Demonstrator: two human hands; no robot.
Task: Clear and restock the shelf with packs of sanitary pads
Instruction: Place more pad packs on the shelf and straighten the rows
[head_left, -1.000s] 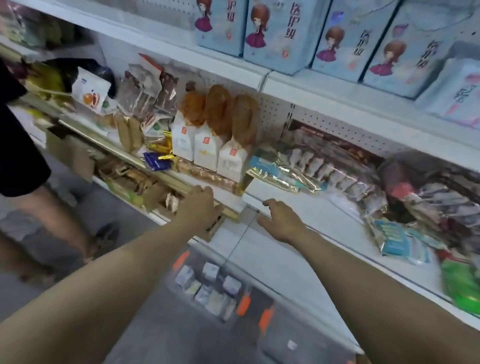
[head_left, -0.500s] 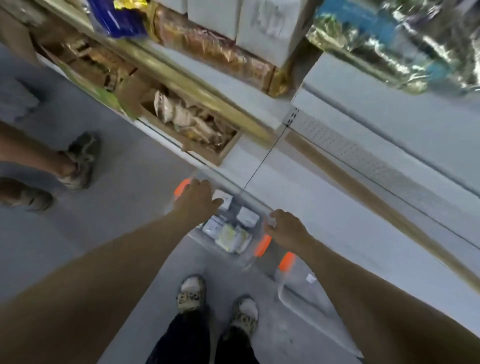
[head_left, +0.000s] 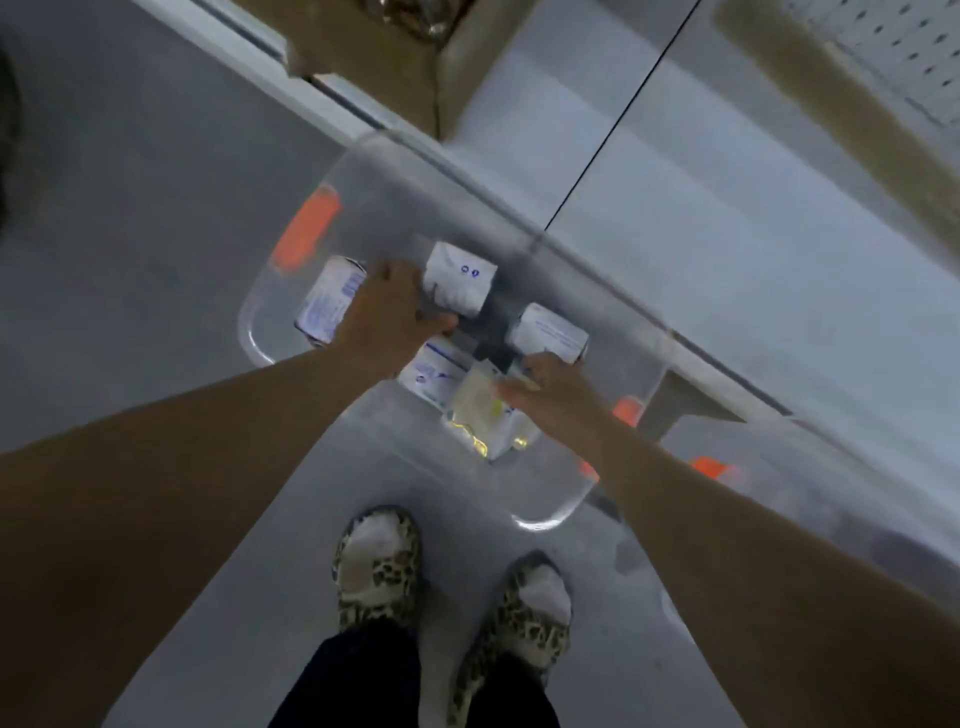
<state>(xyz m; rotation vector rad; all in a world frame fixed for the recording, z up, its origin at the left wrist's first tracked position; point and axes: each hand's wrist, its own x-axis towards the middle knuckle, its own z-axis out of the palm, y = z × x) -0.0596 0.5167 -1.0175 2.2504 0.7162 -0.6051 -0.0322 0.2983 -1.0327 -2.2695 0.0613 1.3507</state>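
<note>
A clear plastic bin (head_left: 540, 521) with orange latches (head_left: 306, 229) stands on the floor below the shelf. Several white packs of sanitary pads lie in it: one at the left (head_left: 332, 301), one at the back (head_left: 460, 278), one at the right (head_left: 550, 330), one in front (head_left: 434, 371). A pack with yellow print (head_left: 480, 415) lies nearest me. My left hand (head_left: 389, 312) reaches down among the left and back packs, fingers extended. My right hand (head_left: 558, 389) lies with straight fingers on the yellow-printed pack. The frame is blurred.
The white bottom shelf (head_left: 727, 234) runs diagonally behind the bin. A second clear bin (head_left: 779, 467) with an orange latch stands at the right. A cardboard box (head_left: 363, 52) sits at the top. My feet in leopard slippers (head_left: 379, 561) are close to the bin.
The view has tilted from the shelves down to the floor. Both hands dropped from the shelf edge into the clear bin and now reach the packs.
</note>
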